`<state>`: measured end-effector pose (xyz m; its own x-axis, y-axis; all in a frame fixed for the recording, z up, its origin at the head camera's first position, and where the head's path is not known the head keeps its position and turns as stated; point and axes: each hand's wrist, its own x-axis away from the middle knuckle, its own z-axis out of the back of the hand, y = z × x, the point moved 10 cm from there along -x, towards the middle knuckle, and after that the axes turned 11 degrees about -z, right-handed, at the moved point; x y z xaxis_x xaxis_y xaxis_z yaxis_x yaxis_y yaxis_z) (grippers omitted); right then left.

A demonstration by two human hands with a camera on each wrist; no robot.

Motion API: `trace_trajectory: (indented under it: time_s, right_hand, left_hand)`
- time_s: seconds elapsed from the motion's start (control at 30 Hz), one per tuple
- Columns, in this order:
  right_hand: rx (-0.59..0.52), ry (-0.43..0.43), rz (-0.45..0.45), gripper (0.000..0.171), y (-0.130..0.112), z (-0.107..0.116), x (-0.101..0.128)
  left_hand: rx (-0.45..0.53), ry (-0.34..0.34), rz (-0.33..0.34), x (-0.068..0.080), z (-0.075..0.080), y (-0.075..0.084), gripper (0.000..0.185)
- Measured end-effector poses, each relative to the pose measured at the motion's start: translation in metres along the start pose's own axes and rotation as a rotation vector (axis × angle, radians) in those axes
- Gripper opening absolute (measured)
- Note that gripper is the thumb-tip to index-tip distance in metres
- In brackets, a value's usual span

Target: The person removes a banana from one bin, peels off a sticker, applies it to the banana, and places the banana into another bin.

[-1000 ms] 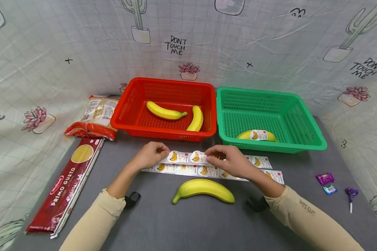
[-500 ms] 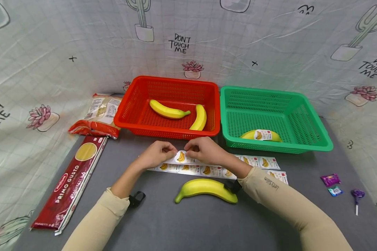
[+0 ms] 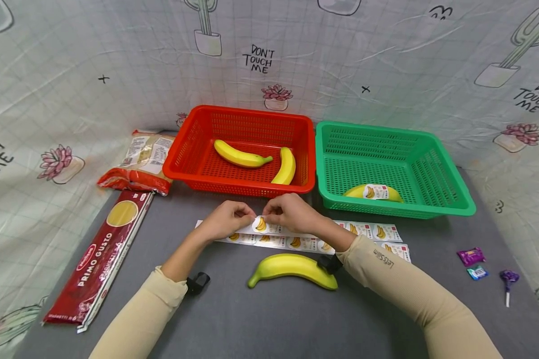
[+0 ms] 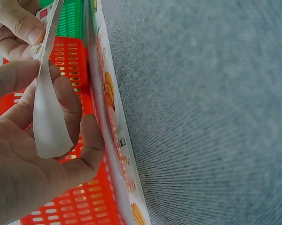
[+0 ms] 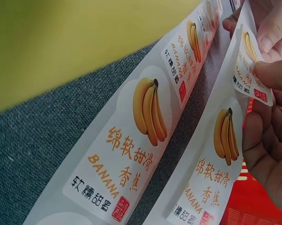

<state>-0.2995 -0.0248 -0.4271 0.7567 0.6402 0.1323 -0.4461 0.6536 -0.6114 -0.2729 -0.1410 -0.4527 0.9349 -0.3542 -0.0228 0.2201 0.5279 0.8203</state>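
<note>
Left hand (image 3: 225, 219) and right hand (image 3: 290, 212) close together above grey table (image 3: 269, 319), fingertips nearly touching. Both pinching one banana sticker (image 3: 262, 224) at near end of upper sticker strip (image 3: 368, 230); right thumb and forefinger on sticker edge, left fingers (image 4: 70, 101) curled on curling white backing paper (image 4: 49, 126). Second sticker strip (image 3: 278, 242) flat on table just under the hands, touching nothing else visible.

Loose banana (image 3: 292, 265) lying just behind right wrist, on the near side of both strips; partly covered by right sleeve. Fills top of right wrist view as yellow blur.

Far left of left hand: red spaghetti pack (image 3: 100, 258) flat on table, pasta bag (image 3: 139, 163) beyond it. Well right of right hand: purple candy (image 3: 471, 256), small blue wrapper (image 3: 477, 272), purple lollipop (image 3: 507, 279).

Red basket (image 3: 197, 144) straight beyond hands, two bare bananas (image 3: 242, 156) inside, one leaning at right wall. Green basket (image 3: 449, 184) beyond and right of right hand, touching red one; holds one stickered banana (image 3: 373, 192) against near wall.
</note>
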Motion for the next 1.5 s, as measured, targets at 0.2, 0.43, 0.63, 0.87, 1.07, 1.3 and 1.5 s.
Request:
trace_trajectory:
  time_s: [0.2,0.43,0.63,0.87,1.07,1.3,1.5]
  right_hand:
    - [-0.016,-0.004,-0.012,0.006,0.001,0.001,0.001]
    - [-0.053,-0.016,-0.017,0.006,0.001,0.0,0.003]
    - [-0.101,-0.021,-0.022,0.007,0.001,0.003,0.006]
    - [-0.134,0.011,-0.021,0.007,0.003,0.008,0.01]
    - [-0.155,0.019,-0.028,0.007,0.006,0.009,0.011]
    - [-0.159,0.014,-0.048,0.007,0.01,0.008,0.012]
    - [-0.164,0.023,-0.053,0.008,0.01,0.014,0.016]
  left_hand:
    - [0.007,0.002,0.004,-0.002,0.0,-0.003,0.016]
    - [0.009,0.0,-0.001,-0.003,-0.001,-0.006,0.012]
    - [-0.047,-0.002,-0.02,-0.005,0.002,-0.01,0.011]
    - [-0.226,0.006,0.005,-0.01,0.007,-0.016,0.006]
    - [-0.337,0.0,0.008,-0.011,0.008,-0.017,0.005]
    - [-0.353,-0.002,0.017,-0.01,0.008,-0.017,0.007]
    - [-0.363,0.029,0.007,-0.007,0.019,-0.002,0.016]
